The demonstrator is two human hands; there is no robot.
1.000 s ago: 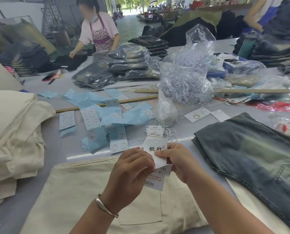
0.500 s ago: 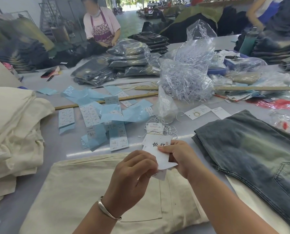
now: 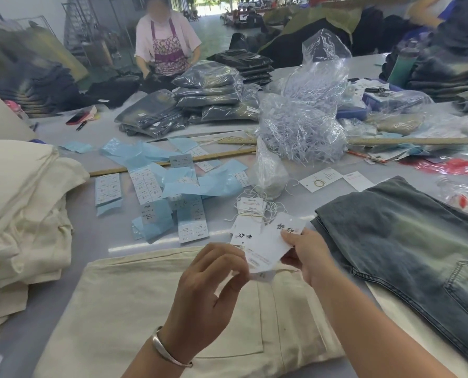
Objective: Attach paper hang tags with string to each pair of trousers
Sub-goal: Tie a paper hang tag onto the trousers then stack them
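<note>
Head view: we hold a white paper tag (image 3: 275, 241) above the cream trousers (image 3: 173, 309) on the desk (image 3: 50, 165). Our right hand (image 3: 307, 255) pinches its right edge, our left hand (image 3: 211, 290) pinches its lower left corner. More tags with string (image 3: 250, 211) lie just beyond; faded jeans (image 3: 407, 246) lie to the right.

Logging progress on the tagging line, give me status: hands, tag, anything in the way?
Right hand pinching white hang tag; left hand pinching its lower edge. Tag held above cream trousers, not attached. Nothing blocking.
</note>
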